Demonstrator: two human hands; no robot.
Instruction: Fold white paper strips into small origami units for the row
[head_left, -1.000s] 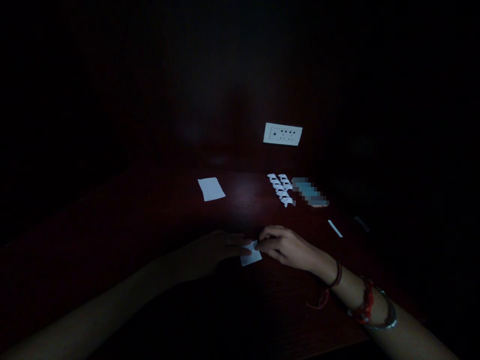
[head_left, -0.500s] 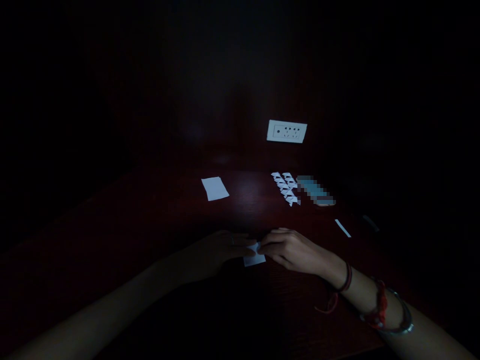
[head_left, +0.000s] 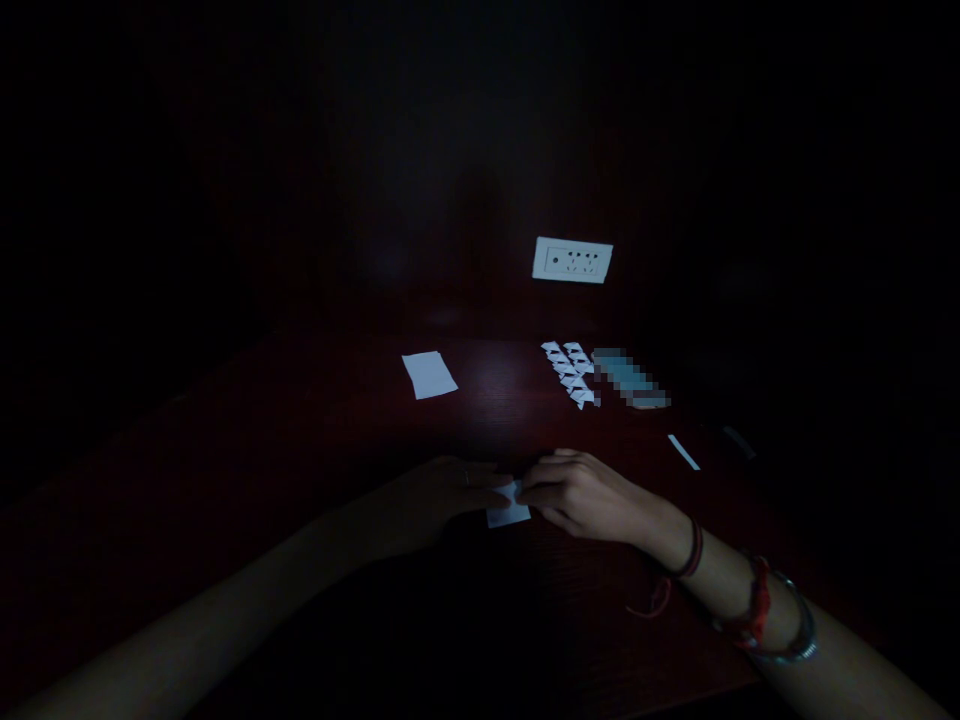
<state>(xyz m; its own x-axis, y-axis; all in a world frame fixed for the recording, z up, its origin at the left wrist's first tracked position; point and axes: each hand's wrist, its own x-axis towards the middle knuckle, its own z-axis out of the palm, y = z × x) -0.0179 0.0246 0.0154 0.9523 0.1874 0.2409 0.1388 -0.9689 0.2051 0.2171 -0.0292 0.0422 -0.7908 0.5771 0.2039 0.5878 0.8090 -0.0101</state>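
Observation:
A small white piece of paper lies on the dark red table between my hands. My left hand, in shadow with a ring on one finger, comes from the left and holds the paper's upper left part with its fingertips. From the right, my right hand has its fingers closed together at the paper's upper right edge. The fingertips hide part of the sheet, so I cannot make out its folds.
Farther back lies a stack of white paper sheets. Several small folded paper pieces sit in rows beside a blurred-out phone-like object. A white paper strip lies to the right. A wall socket is behind; surroundings are dark.
The whole view has shifted very slightly. Both hands keep nearly the same place on the piece of paper.

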